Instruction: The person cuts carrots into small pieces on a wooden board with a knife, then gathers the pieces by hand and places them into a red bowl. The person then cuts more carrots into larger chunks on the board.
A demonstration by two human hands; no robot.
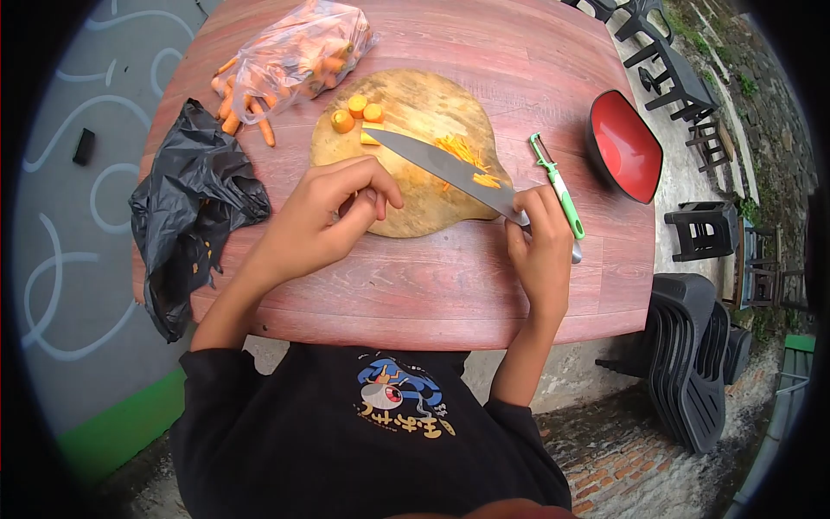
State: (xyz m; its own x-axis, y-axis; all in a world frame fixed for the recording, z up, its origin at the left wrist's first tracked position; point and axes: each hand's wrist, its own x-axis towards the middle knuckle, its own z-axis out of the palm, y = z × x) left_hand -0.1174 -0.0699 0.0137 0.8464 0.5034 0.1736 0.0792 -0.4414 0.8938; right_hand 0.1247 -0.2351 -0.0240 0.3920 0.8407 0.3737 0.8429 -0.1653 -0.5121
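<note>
My right hand (541, 238) is closed round the handle of a large knife (441, 163), whose blade lies across the round wooden board (415, 208) with its tip toward the upper left. Thin orange carrot strips (462, 151) lie along the blade's far side, with a few more near its handle end. Several carrot chunks (357, 105) stand at the board's upper left, and a cut piece (371, 134) touches the knife tip. Over the board's lower left edge is my left hand (341, 203), its fingers curled and thumb near the index finger; anything between them is too small to tell.
A clear plastic bag of carrots (298, 60) lies at the upper left, above a crumpled black bag (197, 177). Right of the board are a green and white peeler (559, 190) and a red bowl (624, 143). Stacked dark chairs (687, 346) stand beyond the table (415, 303).
</note>
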